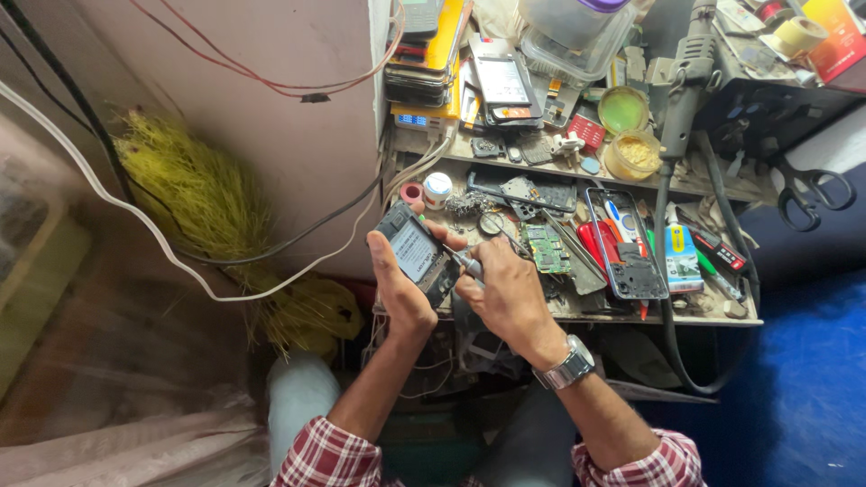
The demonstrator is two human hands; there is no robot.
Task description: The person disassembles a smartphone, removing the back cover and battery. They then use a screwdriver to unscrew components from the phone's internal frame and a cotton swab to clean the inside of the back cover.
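The cluttered workbench (pixel 713 311) filled the frame from 12 to 3 o'clock. At centre, the left hand (pixel 397 289) was wrapped around an opened small phone (pixel 417 252), thumb along its near edge. At 3 o'clock of the phone, the right hand (pixel 510 293) pinched a screwdriver (pixel 465 263), tip touching the phone. A green circuit board (pixel 547 248) lay just beyond.
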